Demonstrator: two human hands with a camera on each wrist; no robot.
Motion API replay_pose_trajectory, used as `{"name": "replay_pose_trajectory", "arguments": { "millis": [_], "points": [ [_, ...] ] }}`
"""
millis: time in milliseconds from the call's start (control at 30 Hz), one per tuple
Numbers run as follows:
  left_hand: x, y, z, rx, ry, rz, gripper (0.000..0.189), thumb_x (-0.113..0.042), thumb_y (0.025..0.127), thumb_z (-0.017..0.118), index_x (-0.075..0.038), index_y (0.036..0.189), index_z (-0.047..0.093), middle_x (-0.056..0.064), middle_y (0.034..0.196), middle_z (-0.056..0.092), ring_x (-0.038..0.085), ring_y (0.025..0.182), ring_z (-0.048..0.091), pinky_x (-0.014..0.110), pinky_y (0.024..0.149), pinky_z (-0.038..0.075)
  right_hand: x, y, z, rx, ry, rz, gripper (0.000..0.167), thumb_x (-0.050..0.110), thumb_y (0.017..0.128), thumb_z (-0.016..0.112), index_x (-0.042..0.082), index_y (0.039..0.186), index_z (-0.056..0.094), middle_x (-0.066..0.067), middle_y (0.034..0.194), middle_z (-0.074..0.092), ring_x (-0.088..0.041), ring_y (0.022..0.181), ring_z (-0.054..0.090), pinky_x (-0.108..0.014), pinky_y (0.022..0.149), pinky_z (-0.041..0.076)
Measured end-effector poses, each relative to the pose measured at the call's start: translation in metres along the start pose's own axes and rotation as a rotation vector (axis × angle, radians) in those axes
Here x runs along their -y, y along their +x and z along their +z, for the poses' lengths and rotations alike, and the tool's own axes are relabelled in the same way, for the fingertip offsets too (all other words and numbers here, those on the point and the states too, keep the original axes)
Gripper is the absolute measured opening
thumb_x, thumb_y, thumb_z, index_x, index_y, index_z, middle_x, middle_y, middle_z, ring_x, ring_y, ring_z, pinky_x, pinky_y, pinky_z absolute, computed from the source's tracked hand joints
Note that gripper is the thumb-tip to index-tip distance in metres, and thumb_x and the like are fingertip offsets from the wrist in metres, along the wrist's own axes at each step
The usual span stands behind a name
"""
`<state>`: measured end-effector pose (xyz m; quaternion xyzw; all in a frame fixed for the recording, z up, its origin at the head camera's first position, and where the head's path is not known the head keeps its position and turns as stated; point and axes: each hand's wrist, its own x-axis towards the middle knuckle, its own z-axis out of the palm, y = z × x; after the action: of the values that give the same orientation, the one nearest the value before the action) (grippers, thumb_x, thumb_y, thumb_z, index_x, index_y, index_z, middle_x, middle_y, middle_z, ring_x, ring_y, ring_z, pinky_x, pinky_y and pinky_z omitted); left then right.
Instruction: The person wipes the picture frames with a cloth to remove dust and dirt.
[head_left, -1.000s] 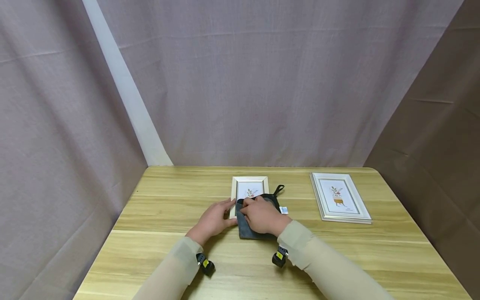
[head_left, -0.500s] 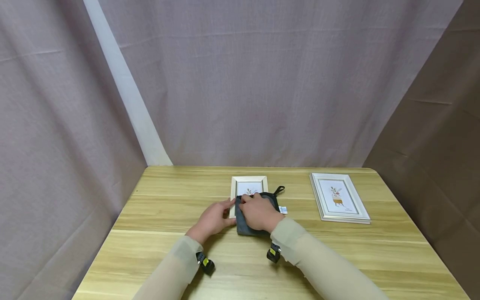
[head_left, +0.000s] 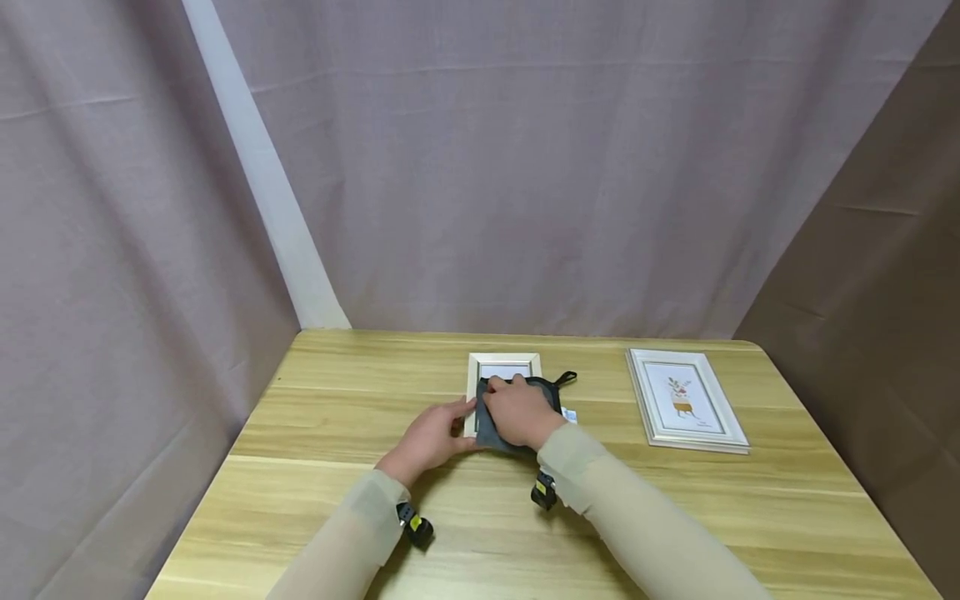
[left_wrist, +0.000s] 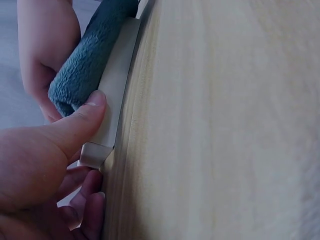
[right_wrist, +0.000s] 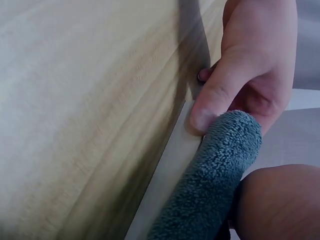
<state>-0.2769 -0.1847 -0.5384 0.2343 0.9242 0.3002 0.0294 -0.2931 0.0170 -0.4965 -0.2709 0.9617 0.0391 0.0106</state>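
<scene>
A cream picture frame (head_left: 504,359) lies face up on the wooden table, its lower part covered. My left hand (head_left: 430,437) holds its near left corner; in the left wrist view the thumb presses the frame's edge (left_wrist: 116,80) while the other fingers bend around the side. Over the frame my right hand (head_left: 519,412) grips a grey-blue plush cloth (head_left: 490,430) with black trim, pressing it on the picture. The right wrist view shows the cloth (right_wrist: 212,175) bunched along the frame's edge, close to the left thumb. The right fingertips are mostly hidden.
Another picture frame (head_left: 686,402), white with a flower-pot print, lies at the right of the table (head_left: 345,375), apparently stacked on a second one. A black loop (head_left: 566,377) and a white tag stick out from the cloth. Curtains (head_left: 525,208) hang behind the table.
My right hand and the cloth have moved up the frame, away from me, covering more of the picture. The left hand keeps its hold on the corner. The head view has shifted slightly.
</scene>
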Motion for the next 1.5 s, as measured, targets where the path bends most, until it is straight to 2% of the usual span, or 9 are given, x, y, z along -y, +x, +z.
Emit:
{"name": "replay_pose_trajectory", "arguments": {
  "millis": [133, 200, 333, 400, 533, 733, 867, 1067, 1500],
  "points": [
    [-0.002, 0.000, 0.000, 0.002, -0.003, -0.023, 0.080, -0.041, 0.094, 0.090, -0.012, 0.161, 0.057, 0.017, 0.164, 0.053, 0.020, 0.106, 0.066, 0.045, 0.102, 0.055, -0.002, 0.006, -0.002, 0.011, 0.002, 0.019, 0.038, 0.038, 0.110, 0.068, 0.016, 0.141, 0.076, -0.008, 0.149, 0.060, -0.042, 0.117, 0.061, -0.056, 0.082, 0.064],
    [-0.003, 0.000, -0.001, 0.004, -0.011, -0.028, 0.080, -0.042, 0.094, 0.090, -0.012, 0.161, 0.058, 0.017, 0.164, 0.052, 0.022, 0.112, 0.067, 0.046, 0.105, 0.054, -0.003, 0.010, -0.003, 0.022, 0.015, 0.029, 0.033, 0.029, 0.113, 0.064, 0.017, 0.141, 0.076, -0.008, 0.151, 0.059, -0.043, 0.119, 0.060, -0.056, 0.083, 0.063],
    [-0.003, 0.000, -0.002, 0.001, -0.020, -0.027, 0.080, -0.043, 0.094, 0.090, -0.011, 0.160, 0.058, 0.017, 0.164, 0.053, 0.032, 0.134, 0.065, 0.049, 0.113, 0.051, -0.007, 0.018, -0.003, 0.042, 0.042, 0.042, 0.033, 0.022, 0.114, 0.061, 0.017, 0.143, 0.075, -0.008, 0.154, 0.057, -0.044, 0.124, 0.059, -0.055, 0.089, 0.061],
    [-0.002, 0.000, -0.002, 0.002, -0.019, -0.027, 0.080, -0.042, 0.094, 0.089, -0.012, 0.161, 0.058, 0.016, 0.164, 0.053, 0.033, 0.136, 0.064, 0.049, 0.114, 0.050, -0.009, 0.021, -0.003, 0.044, 0.054, 0.049, 0.033, 0.022, 0.114, 0.061, 0.017, 0.142, 0.075, -0.008, 0.154, 0.057, -0.043, 0.124, 0.059, -0.055, 0.090, 0.061],
    [-0.002, 0.000, 0.000, 0.008, -0.020, -0.030, 0.080, -0.043, 0.094, 0.089, -0.012, 0.161, 0.057, 0.015, 0.165, 0.052, 0.030, 0.133, 0.066, 0.048, 0.113, 0.051, -0.013, 0.025, -0.003, 0.035, 0.060, 0.067, 0.032, 0.022, 0.113, 0.060, 0.016, 0.141, 0.076, -0.009, 0.154, 0.058, -0.043, 0.123, 0.059, -0.057, 0.090, 0.060],
    [-0.004, 0.001, 0.003, 0.000, 0.018, -0.024, 0.081, -0.048, 0.096, 0.087, -0.009, 0.160, 0.058, 0.015, 0.164, 0.053, 0.036, 0.144, 0.058, 0.049, 0.119, 0.046, -0.020, 0.031, 0.003, 0.027, 0.031, 0.102, 0.038, 0.028, 0.114, 0.060, 0.018, 0.149, 0.071, -0.010, 0.155, 0.055, -0.042, 0.127, 0.057, -0.061, 0.091, 0.059],
    [-0.005, 0.002, 0.003, -0.009, 0.047, -0.027, 0.081, -0.050, 0.096, 0.086, -0.008, 0.159, 0.058, 0.015, 0.162, 0.054, 0.037, 0.145, 0.057, 0.049, 0.119, 0.046, -0.024, 0.033, 0.009, 0.003, 0.022, 0.092, 0.041, 0.029, 0.115, 0.058, 0.019, 0.153, 0.068, -0.009, 0.154, 0.056, -0.041, 0.130, 0.057, -0.064, 0.092, 0.059],
    [-0.007, 0.000, 0.000, -0.007, 0.035, -0.039, 0.080, -0.046, 0.096, 0.087, -0.008, 0.159, 0.058, 0.016, 0.162, 0.054, 0.036, 0.144, 0.057, 0.049, 0.118, 0.046, -0.031, 0.034, 0.013, -0.044, 0.018, 0.077, 0.042, 0.030, 0.116, 0.054, 0.022, 0.155, 0.066, -0.007, 0.151, 0.059, -0.036, 0.128, 0.059, -0.061, 0.092, 0.059],
    [-0.005, 0.001, 0.002, 0.010, 0.034, -0.053, 0.080, -0.048, 0.096, 0.086, -0.011, 0.160, 0.057, 0.013, 0.165, 0.052, 0.036, 0.146, 0.056, 0.049, 0.120, 0.045, -0.039, 0.032, 0.011, -0.036, 0.004, 0.064, 0.043, 0.033, 0.115, 0.058, 0.022, 0.156, 0.065, -0.006, 0.151, 0.061, -0.032, 0.128, 0.060, -0.060, 0.095, 0.058]
  ]
}}
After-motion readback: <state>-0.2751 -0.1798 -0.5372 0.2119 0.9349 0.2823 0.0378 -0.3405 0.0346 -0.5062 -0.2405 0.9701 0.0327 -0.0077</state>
